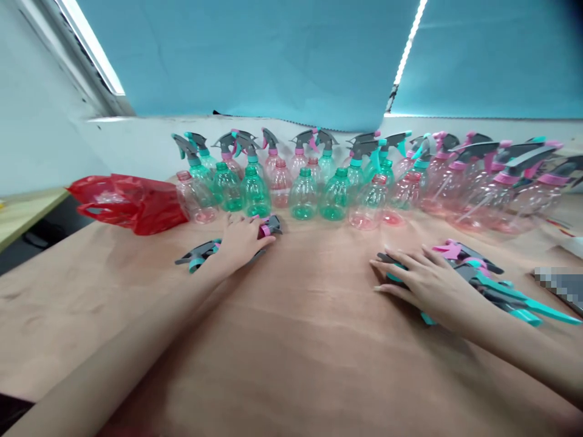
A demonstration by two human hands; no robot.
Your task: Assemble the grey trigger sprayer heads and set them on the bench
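Note:
My left hand (241, 243) rests over a small group of loose spray heads, its thumb and fingers apart. Next to it lie a pink and grey spray head (272, 226) and a teal and grey spray head (198, 254). On the right, my right hand (421, 280) spreads its fingers over another pile. A grey and teal spray head (392, 267) is partly hidden under those fingers. Beside the wrist are a pink and grey spray head (473, 256) and several teal ones, including a teal spray head (514, 297).
Open-necked green bottles (303, 194) and pink bottles (370, 203) stand in a row beyond my hands. Behind and to the right are several bottles with spray heads fitted (489, 188). A red plastic bag (136, 203) sits at the left on the brown table (291, 340). A pixelated dark object (562, 285) lies far right.

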